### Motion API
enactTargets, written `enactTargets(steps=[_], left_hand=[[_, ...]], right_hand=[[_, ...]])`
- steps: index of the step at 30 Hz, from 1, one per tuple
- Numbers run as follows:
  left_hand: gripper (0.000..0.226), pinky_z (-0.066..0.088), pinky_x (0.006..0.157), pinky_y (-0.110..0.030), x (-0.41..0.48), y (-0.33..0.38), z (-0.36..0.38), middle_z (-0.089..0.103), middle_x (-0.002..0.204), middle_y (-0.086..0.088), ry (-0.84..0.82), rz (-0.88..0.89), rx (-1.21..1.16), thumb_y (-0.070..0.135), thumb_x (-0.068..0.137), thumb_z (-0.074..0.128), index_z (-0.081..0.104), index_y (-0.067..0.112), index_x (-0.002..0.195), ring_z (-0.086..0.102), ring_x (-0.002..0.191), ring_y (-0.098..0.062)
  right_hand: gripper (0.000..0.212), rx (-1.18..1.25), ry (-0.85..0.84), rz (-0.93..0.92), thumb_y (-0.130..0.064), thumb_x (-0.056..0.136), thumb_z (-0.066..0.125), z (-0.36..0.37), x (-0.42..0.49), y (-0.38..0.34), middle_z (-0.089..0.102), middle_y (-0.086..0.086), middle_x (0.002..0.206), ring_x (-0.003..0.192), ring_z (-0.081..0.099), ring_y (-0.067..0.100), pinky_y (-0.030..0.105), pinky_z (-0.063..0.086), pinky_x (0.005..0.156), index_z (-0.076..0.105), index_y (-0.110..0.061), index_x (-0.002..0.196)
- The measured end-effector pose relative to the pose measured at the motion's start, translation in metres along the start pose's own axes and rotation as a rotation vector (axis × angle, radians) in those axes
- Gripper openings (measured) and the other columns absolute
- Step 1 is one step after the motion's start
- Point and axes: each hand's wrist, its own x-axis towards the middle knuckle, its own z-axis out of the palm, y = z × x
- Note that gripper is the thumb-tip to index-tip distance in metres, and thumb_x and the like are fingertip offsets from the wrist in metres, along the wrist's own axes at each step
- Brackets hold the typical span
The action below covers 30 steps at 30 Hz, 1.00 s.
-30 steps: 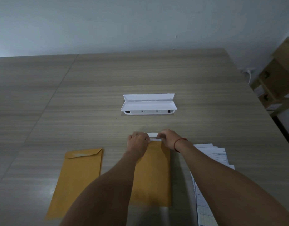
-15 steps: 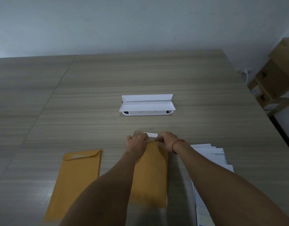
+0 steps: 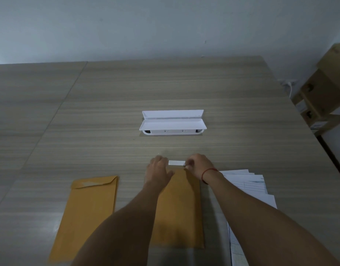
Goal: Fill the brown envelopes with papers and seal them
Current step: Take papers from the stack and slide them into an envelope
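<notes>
A brown envelope (image 3: 181, 208) lies flat in front of me on the wooden table (image 3: 242, 131). At its top end a white strip (image 3: 176, 163) shows between my hands. My left hand (image 3: 159, 169) rests on the envelope's top left corner, touching the strip's left end. My right hand (image 3: 198, 165), with a red wrist band, pinches the strip's right end. A second brown envelope (image 3: 88, 214) with its flap folded down lies to the left. A fanned stack of white papers (image 3: 249, 189) sits to the right, partly under my right forearm.
An open white plastic case (image 3: 173, 122) stands beyond my hands at the table's middle. Cardboard boxes (image 3: 326, 89) are stacked off the table's right edge by the wall.
The strip between my hands now shows longer. My right hand has shifted a little to the right along it. Both envelopes and the papers stay where they were.
</notes>
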Motion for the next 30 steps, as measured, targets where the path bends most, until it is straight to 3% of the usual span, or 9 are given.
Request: enactTargets(steps=[3, 6, 11, 16, 22, 30], left_hand=[[0.067, 0.026, 0.116, -0.038, 0.001, -0.006, 0.007, 0.021, 0.158, -0.007, -0.117, -0.001, 0.009, 0.042, 0.09, 0.059, 0.032, 0.013, 0.143, 0.018, 0.147, -0.025], [0.076, 0.019, 0.121, -0.042, 0.002, -0.01, 0.016, 0.008, 0.162, -0.006, -0.193, -0.002, 0.009, 0.044, 0.092, 0.054, 0.016, 0.013, 0.151, 0.008, 0.15, -0.024], [0.077, 0.014, 0.121, -0.042, 0.002, -0.014, 0.02, 0.004, 0.162, -0.008, -0.21, 0.021, -0.021, 0.042, 0.094, 0.053, 0.012, 0.011, 0.152, 0.003, 0.15, -0.026], [0.078, 0.019, 0.121, -0.043, 0.008, -0.02, 0.021, 0.007, 0.162, -0.007, -0.231, 0.042, -0.026, 0.042, 0.092, 0.056, 0.016, 0.012, 0.151, 0.005, 0.15, -0.026], [0.078, 0.02, 0.12, -0.046, 0.01, -0.021, 0.022, 0.006, 0.162, -0.007, -0.239, 0.039, -0.021, 0.04, 0.091, 0.058, 0.018, 0.012, 0.151, 0.004, 0.15, -0.025], [0.078, 0.024, 0.119, -0.045, 0.012, -0.021, 0.024, 0.006, 0.162, -0.005, -0.229, 0.028, -0.006, 0.041, 0.091, 0.059, 0.017, 0.013, 0.151, 0.005, 0.15, -0.024]], right_hand=[[0.014, 0.087, 0.045, 0.069, -0.016, 0.092, 0.06, 0.007, 0.004, -0.001, 0.069, 0.003, 0.109, 0.1, 0.064, 0.02, 0.035, 0.052, 0.092, 0.069, -0.013, 0.103], [0.02, 0.167, 0.085, 0.161, -0.016, 0.092, 0.061, 0.016, 0.008, -0.002, 0.068, 0.006, 0.115, 0.106, 0.063, 0.023, 0.037, 0.051, 0.095, 0.068, -0.01, 0.11], [0.02, 0.234, 0.11, 0.235, -0.02, 0.089, 0.066, 0.025, 0.018, -0.002, 0.069, 0.008, 0.113, 0.106, 0.064, 0.024, 0.039, 0.051, 0.097, 0.069, -0.009, 0.106], [0.022, 0.268, 0.14, 0.25, -0.024, 0.085, 0.071, 0.032, 0.024, -0.004, 0.069, 0.004, 0.109, 0.102, 0.065, 0.022, 0.035, 0.053, 0.092, 0.067, -0.013, 0.104], [0.007, 0.213, 0.184, 0.245, -0.022, 0.085, 0.071, 0.037, 0.023, -0.006, 0.071, 0.002, 0.1, 0.094, 0.066, 0.02, 0.031, 0.053, 0.082, 0.066, -0.019, 0.089], [0.016, 0.248, 0.23, 0.272, -0.023, 0.084, 0.072, 0.041, 0.023, -0.006, 0.071, 0.003, 0.102, 0.095, 0.066, 0.02, 0.03, 0.053, 0.083, 0.068, -0.015, 0.097]])
